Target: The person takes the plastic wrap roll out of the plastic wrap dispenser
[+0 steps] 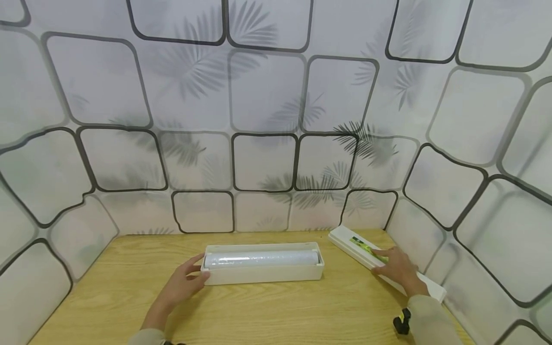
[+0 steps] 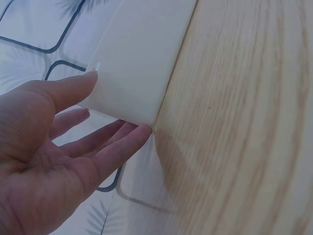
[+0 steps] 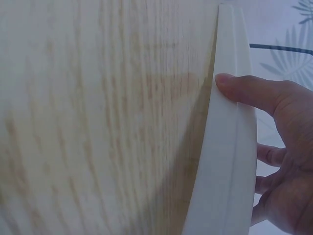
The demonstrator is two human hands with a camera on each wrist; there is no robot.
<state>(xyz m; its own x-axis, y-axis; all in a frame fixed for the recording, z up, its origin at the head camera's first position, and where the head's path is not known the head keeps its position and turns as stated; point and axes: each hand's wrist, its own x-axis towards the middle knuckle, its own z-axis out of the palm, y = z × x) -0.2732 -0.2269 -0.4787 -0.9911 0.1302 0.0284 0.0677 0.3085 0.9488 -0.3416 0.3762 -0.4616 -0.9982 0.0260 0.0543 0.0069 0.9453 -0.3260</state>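
A long white plastic box (image 1: pixel 264 274) holds a roll of clear film (image 1: pixel 260 258) in its open top. At the box's left end is my left hand (image 1: pixel 186 285), its thumb against the front and its fingers around the end. The left wrist view shows this thumb (image 2: pixel 80 88) near the upper edge and a fingertip by the bottom corner. To the right lies a long white lid (image 1: pixel 353 245) with a green and yellow label (image 1: pixel 361 243), set at a slant. My right hand (image 1: pixel 398 268) grips it across its width, its thumb (image 3: pixel 232 85) on the near side.
The wooden table (image 1: pixel 276 311) carries both pieces, with a gap between box and lid. Patterned walls (image 1: pixel 263 163) rise at the back and both sides. The lid's near end lies close to the right wall (image 1: pixel 487 268).
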